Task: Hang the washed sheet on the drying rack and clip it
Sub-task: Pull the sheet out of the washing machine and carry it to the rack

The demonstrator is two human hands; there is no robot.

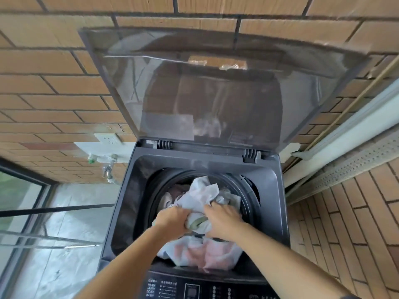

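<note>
A crumpled wet sheet point(203, 195), pale blue-white with pink and green patches, fills the drum of a dark grey top-loading washing machine point(127, 212). Both my hands reach into the drum. My left hand point(172, 221) grips a bunch of the cloth, its fingers curled into the folds. My right hand point(222, 221) lies on the cloth just to the right, with its fingers curled down into the fabric. A pinkish part of the sheet point(207, 253) hangs near the drum's front rim. No drying rack or clips are in view.
The machine's tinted lid point(216, 87) stands raised against a brick wall point(43, 87). A wall socket point(108, 139) and a water tap point(108, 167) sit left of the machine. The control panel point(194, 288) is at the front. A window frame point(345, 134) runs along the right.
</note>
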